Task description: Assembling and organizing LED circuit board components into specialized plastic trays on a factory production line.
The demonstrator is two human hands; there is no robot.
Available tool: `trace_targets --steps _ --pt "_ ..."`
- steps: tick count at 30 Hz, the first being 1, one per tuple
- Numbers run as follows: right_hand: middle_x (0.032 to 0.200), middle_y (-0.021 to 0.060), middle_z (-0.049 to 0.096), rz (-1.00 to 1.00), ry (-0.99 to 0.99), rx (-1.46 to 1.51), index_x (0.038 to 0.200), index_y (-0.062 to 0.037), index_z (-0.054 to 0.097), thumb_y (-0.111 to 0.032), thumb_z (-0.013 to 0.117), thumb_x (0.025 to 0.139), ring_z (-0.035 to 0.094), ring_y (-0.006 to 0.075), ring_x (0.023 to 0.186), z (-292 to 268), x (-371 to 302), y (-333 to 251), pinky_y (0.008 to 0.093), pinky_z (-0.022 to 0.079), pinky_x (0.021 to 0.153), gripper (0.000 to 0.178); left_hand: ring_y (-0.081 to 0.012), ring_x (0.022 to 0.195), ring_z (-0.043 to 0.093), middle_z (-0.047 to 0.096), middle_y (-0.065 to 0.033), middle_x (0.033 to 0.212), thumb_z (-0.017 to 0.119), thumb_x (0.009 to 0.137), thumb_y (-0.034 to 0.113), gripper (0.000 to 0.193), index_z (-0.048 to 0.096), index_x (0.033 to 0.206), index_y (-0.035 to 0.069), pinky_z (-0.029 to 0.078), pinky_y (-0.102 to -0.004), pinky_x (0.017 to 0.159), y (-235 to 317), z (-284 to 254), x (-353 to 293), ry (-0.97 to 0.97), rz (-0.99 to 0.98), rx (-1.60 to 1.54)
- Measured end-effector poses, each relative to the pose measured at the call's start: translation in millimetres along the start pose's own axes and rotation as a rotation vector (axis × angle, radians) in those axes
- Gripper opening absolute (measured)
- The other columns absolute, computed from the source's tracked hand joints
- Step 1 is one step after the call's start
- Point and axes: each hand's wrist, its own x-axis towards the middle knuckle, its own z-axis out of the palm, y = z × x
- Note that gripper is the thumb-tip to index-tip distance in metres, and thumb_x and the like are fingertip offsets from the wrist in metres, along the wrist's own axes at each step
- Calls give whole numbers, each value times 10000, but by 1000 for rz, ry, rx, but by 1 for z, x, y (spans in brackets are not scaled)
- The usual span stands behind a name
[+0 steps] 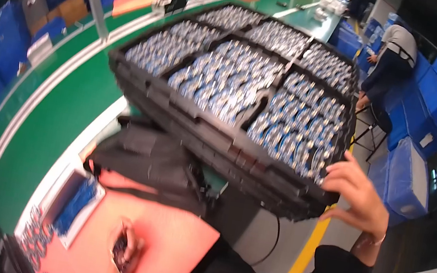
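Note:
Near the lower edge, my left hand (129,249) is closed around a small dark, shiny thing (120,247), too blurred to name, above an orange-pink mat (173,233). My right hand (357,188) grips the near right corner of a black tray (222,117), fingers over its rim and thumb lower on the side. This tray tops a stack of similar black trays. Its compartments hold many small blue-and-silver metal parts (228,77) in rows. Left of my left hand is a white open box (49,200) with blue material (75,205) inside.
A black bag-like bundle (148,159) lies between mat and trays. Grey looped parts (34,238) sit at the mat's left edge. A green conveyor or bench (26,145) curves past on the left. Blue crates (428,108) stand right, beside a stooping person (398,48) and a stool (376,125).

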Motion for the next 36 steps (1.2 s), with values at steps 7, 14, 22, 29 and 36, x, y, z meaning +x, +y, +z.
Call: trace_targets --steps 7,14,22,29,36 --pt "802 83 598 -87 70 82 764 -17 593 -124 829 493 605 227 785 -10 11 22 509 353 974 375 -40 313 241 350 19 480 391 924 190 209 465 930 -5 306 -153 383 -1 2 18 -22 -10 268" --pt "694 81 527 -132 124 226 659 4 507 76 615 492 550 187 693 -23 30 25 499 396 957 212 -64 268 234 406 -5 465 371 930 209 225 487 931 17 250 -205 360 -6 -18 16 -51 -11 108" --pt "708 59 524 -81 203 79 696 11 532 52 578 536 533 164 702 -45 28 16 483 374 979 171 -74 255 254 426 -20 473 364 932 201 225 484 935 11 308 -219 374 -7 -17 18 -57 -21 85" --pt "790 52 575 -24 66 -52 744 -41 542 -58 716 537 586 211 794 2 15 12 519 290 1012 271 -79 247 261 426 -28 473 351 940 202 237 469 926 -3 350 -219 376 -9 -21 16 -30 17 63" --pt "1011 112 527 37 69 -134 938 -50 509 -353 826 503 510 291 1012 30 -12 3 548 143 1051 618 -77 247 245 412 -22 467 349 943 202 232 466 918 4 350 -217 378 -10 -19 20 -27 -3 59"
